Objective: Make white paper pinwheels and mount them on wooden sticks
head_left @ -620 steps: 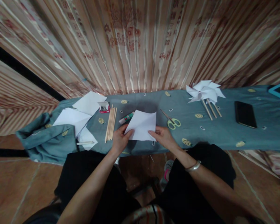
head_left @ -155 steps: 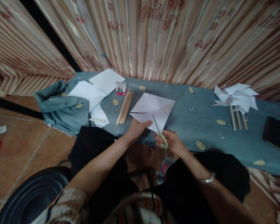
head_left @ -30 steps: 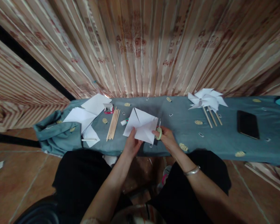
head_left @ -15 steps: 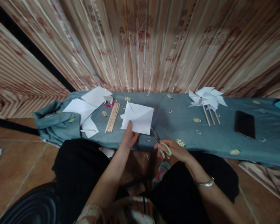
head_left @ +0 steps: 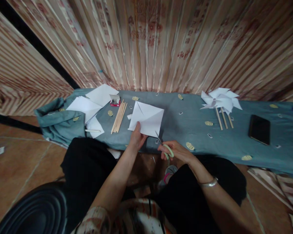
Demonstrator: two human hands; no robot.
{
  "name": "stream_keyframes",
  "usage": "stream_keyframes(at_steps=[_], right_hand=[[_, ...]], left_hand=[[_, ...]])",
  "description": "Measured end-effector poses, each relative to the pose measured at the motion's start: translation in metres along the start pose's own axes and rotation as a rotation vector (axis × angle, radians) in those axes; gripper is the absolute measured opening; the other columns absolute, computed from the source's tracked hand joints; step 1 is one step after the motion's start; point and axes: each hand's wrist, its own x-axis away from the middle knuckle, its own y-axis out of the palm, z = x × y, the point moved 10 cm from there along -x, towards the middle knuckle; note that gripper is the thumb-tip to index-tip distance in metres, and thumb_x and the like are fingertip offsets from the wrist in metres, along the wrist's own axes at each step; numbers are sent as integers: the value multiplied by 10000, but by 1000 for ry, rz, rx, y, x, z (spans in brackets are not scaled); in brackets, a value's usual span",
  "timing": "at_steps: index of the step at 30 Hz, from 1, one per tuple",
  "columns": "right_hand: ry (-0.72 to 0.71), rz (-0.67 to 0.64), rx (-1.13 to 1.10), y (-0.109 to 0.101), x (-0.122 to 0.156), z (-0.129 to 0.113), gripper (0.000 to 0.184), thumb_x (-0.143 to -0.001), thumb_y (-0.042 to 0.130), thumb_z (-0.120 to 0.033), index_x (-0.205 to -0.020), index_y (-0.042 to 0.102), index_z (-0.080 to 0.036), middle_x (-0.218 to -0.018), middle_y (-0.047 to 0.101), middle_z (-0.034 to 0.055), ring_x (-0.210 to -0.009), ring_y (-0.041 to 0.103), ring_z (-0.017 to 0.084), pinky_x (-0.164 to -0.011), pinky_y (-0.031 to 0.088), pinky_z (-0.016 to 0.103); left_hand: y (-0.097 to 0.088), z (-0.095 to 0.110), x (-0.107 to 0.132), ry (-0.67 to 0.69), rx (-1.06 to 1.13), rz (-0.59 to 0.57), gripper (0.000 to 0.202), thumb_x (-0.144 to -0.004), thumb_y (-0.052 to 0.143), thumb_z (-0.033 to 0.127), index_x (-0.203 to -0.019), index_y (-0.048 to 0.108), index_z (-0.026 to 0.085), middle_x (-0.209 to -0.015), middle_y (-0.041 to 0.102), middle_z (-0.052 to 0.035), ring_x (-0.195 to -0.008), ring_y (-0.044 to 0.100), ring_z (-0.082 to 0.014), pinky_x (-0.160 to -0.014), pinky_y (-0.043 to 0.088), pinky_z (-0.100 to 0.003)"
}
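Note:
Between thumb and fingers, my left hand (head_left: 137, 138) grips a square sheet of white paper (head_left: 148, 118) by its near edge. Fold lines cross the sheet, and a slit runs inward from its far left corner. My right hand (head_left: 174, 151) is closed around the pale green handles of a pair of scissors (head_left: 169, 152). Their blades point up and left, with the tips at the sheet's near right corner. How far the blades are apart is hard to see. Left of the sheet lies a bundle of thin wooden sticks (head_left: 119, 117).
White paper sheets (head_left: 84, 107), a white pen-like stick (head_left: 92, 131) and a small red box (head_left: 115, 101) of tiny pieces lie at left. Paper pinwheels (head_left: 221, 99) on sticks and a black phone (head_left: 259, 129) lie at right on the green cloth (head_left: 195, 113). A curtain (head_left: 146, 45) hangs behind.
My right hand has brought the scissors up and left, so their tips now meet the sheet's near right corner. The left hand still holds the paper. The whole view has shifted slightly.

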Motion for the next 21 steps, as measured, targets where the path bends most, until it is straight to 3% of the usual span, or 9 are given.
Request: stream_keyframes(at_steps=[5,12,21], right_hand=[[16,1,-3,-2,0,-2,410,-743,662,-569,-723,628,-161,-657,672,26,-581,598,113,-442,395,178],[32,-3,-19,-3,-1,2,403,-745,668,-554,-781,643,-154,-670,680,33,-596,606,116,-447,392,177],[14,-2,4,-2,-2,-2,421,-741,657,-579,-708,640,-159,-646,672,32,-579,588,114,-455,398,191]], left_hand=[[0,1,-2,6,-4,-17,262,-896,573,248,-1146,598,174,-1231,649,-85,-1143,610,-200,-970,504,-316],[1,-1,0,-26,30,-14,233,-945,475,231,-1125,599,150,-1203,658,-85,-1120,617,-185,-968,505,-315],[-1,-5,-4,-16,12,-41,249,-926,526,255,-1140,606,157,-1147,686,-80,-1020,659,-180,-935,527,-322]])
